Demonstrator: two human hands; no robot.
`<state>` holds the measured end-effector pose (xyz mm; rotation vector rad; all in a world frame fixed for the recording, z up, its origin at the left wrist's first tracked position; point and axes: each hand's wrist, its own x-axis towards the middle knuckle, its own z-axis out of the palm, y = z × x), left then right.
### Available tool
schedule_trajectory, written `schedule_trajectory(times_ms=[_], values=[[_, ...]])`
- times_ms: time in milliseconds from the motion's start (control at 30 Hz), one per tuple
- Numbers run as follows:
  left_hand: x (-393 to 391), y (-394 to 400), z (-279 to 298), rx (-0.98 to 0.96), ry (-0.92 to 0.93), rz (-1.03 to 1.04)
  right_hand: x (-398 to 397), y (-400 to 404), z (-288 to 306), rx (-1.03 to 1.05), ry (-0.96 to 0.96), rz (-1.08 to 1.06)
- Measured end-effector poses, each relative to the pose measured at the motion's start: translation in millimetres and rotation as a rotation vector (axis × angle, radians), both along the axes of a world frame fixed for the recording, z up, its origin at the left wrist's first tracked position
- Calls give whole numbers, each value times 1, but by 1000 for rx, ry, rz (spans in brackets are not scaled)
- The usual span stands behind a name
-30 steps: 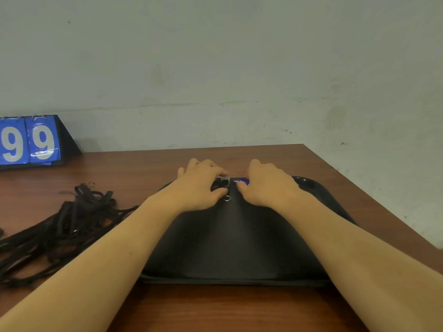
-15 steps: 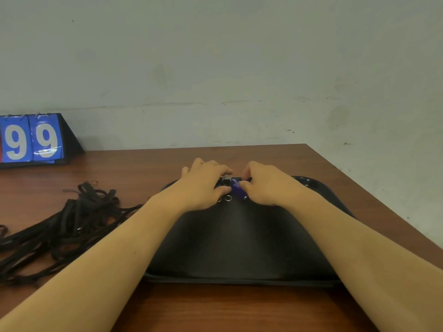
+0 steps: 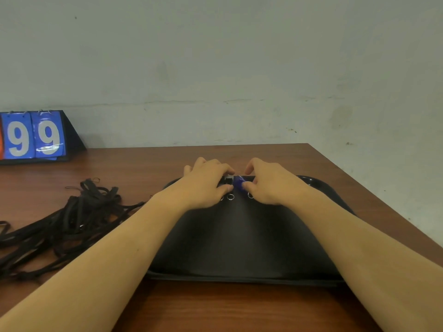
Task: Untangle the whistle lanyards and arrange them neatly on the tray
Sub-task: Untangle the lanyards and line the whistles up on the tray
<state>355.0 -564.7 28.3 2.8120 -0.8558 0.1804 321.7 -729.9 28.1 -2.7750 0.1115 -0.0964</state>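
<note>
Pale, scuffed wall behind everything, with a faint horizontal crack line low down. Below it, brown wood-grain counter, right edge running diagonally toward the near corner. On the counter, centred, a wide black tray with a raised rim, glossy at the far right corner. Across the tray, two bare forearms reaching forward from the near corners. Left of the tray, lying on the bare counter and well apart from the hands, a loose tangled heap of black lanyards, straps looped over one another, one small metal ring glinting among them. At the far left edge, against the wall, a black tent-shaped flip scoreboard with two blue cards, each printed with a white "9", together reading "99"; a sliver of orange card just visible beside them at the frame edge. At the far end of the tray, left hand knuckles up, fingers curled down, thumb and forefinger pinching a small dark whistle with a pale top. Just beside it, right hand likewise curled, thumb and fingertips pinching a blue whistle; the two whistles close together, touching or nearly so, cannot tell which. On the tray floor directly beneath the hands, small metal split rings, one plainly visible between the hands, another partly hidden under each hand. No brand name or other writing legible anywhere besides the scoreboard digits.
</note>
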Motion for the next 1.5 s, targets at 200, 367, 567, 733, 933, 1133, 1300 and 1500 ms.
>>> schedule_trajectory(times_ms=[200,367,567,733,933,1133,1300,1500], values=[[1,0,0,1,1,3,2,-1,0,4,20,14],[2,0,-2,-11,-11,0,3,2,-2,-74,21,33],[5,1,-4,-16,-19,-5,3,3,-3,-104,4,43],[10,8,1,-83,-62,4,-10,3,8,-227,-84,1],[4,57,37,-325,-6,71,-59,33,35,-411,-433,312],[-30,179,57,-223,-50,349,-83,65,27,-354,-469,799],[-70,306,59,-163,-69,735,-90,81,17,-318,-522,911],[-82,363,24,-15,73,914,-93,86,12,-299,-469,938]])
